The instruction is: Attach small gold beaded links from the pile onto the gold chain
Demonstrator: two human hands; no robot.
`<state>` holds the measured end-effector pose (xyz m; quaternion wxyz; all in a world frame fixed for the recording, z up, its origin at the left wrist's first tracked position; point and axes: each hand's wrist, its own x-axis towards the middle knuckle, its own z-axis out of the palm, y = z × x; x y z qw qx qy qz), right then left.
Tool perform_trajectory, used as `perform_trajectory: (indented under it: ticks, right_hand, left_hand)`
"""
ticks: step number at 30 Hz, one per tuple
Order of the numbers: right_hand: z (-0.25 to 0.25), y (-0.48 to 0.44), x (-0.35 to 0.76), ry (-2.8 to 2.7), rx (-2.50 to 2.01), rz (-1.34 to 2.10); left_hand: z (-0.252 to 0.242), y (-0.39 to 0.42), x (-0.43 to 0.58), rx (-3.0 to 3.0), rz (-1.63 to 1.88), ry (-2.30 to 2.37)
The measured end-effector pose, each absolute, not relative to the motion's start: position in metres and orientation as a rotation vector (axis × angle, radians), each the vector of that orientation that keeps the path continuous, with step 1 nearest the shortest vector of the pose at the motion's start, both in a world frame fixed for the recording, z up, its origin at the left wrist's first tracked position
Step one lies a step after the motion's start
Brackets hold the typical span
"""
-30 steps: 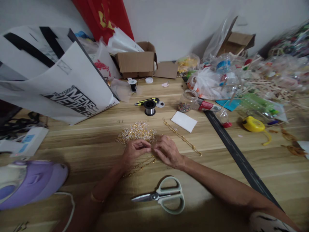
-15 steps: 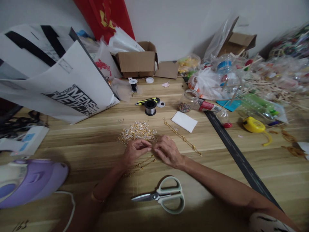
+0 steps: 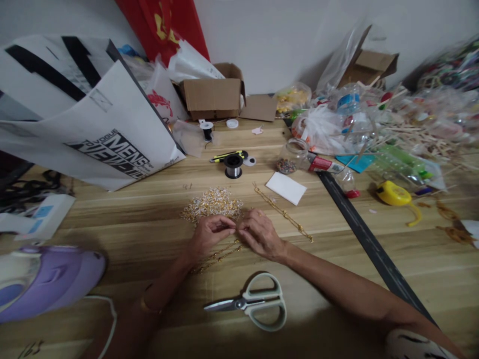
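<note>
The left hand (image 3: 209, 238) and right hand (image 3: 264, 237) are curled, fingertips almost meeting; whatever is between them is too small to make out, so I cannot tell what they pinch; their pose matches half a second ago, gold chains (image 3: 220, 259) lying just nearer the person, the bead pile (image 3: 211, 203) just beyond

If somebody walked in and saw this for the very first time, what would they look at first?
Probably the big white bag on the left, and the bright red bag at the back. Next, perhaps, the left hand and right hand close together in the middle, by a glittery pile of small pieces, with scissors lying nearer the camera.
</note>
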<state>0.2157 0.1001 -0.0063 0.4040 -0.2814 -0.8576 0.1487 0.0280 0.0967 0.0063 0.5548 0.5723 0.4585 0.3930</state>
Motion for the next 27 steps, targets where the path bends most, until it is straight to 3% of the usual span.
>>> perform_trajectory:
  ticks: [27]
  right_hand:
    - [-0.0074,0.1012,0.2151,-2.188,-0.729,0.374]
  left_hand:
    - [0.0029,0.0964,0.0269,1.396,0.938,1.068]
